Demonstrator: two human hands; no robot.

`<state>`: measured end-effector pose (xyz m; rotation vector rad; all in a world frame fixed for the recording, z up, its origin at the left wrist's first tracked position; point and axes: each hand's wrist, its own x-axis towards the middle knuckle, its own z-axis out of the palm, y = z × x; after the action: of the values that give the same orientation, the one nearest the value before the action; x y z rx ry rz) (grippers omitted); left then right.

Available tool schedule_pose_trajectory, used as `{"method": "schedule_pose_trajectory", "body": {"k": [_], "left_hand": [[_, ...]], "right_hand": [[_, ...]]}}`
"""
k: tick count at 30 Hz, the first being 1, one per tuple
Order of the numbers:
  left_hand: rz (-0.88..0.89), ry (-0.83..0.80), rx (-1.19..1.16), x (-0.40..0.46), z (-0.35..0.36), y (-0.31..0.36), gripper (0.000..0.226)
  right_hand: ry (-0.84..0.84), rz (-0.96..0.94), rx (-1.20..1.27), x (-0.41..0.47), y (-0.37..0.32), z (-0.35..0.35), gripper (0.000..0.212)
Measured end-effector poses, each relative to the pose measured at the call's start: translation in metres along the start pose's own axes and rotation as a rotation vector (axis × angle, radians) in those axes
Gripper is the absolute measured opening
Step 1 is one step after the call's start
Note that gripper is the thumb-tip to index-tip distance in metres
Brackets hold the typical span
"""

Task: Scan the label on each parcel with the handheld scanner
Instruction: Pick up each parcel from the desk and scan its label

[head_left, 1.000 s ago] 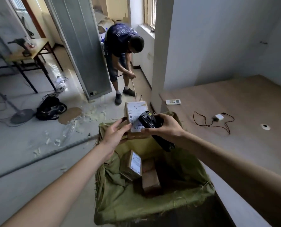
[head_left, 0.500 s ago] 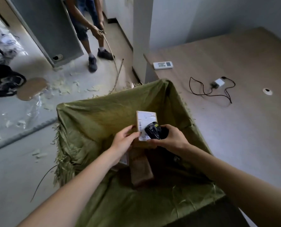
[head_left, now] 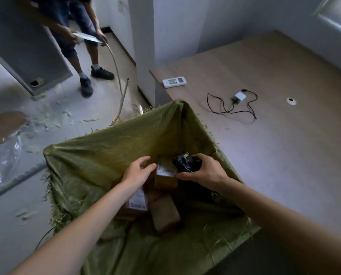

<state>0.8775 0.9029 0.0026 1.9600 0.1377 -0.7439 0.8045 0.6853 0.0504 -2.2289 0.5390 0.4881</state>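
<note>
Down inside the green sack, the right hand is wrapped round the black handheld scanner, fingers curled over its body, the scanner's head lying just over the upper right part of a small brown parcel. That parcel stands tilted near the sack's far right corner, its white label facing up, partly covered by the scanner. The left hand hovers just beside the parcel's left edge with fingers loosely spread and holding nothing; whether a fingertip touches the cardboard cannot be told. Lower in the sack lie two more parcels: one with a white label, half hidden beneath the left forearm, and a plain brown box beside it towards the middle. The sack's frayed rim stands open. To the right, on the wooden platform, lie a white remote near its far left corner and a white charger with a black cable further in. On the grey floor at top left a second person stands holding a long thin strip.
</note>
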Motion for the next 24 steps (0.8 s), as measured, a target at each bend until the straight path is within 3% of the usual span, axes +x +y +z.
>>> {"method": "schedule_pose_trajectory", "body": {"k": [7,13,19,24], "left_hand": [[0.352,-0.004,0.132,-0.041,0.003,0.117,0.04],[0.643,-0.089,0.306,-0.104,0.054,0.249,0.054],[0.828,-0.222,0.282,-0.2,0.183,0.353,0.059],[0.914,-0.407,0.316,-0.294,0.333,0.388,0.054]], "right_hand": [[0.183,-0.102,0.027,-0.066,-0.03,-0.107,0.079],[0.441,-0.082,-0.019,-0.163,-0.016,-0.227,0.067],[0.662,0.05,-0.019,-0.3,0.069,-0.335,0.065],[0.828,0.215,0.035,-0.436,0.184,-0.399,0.07]]}}
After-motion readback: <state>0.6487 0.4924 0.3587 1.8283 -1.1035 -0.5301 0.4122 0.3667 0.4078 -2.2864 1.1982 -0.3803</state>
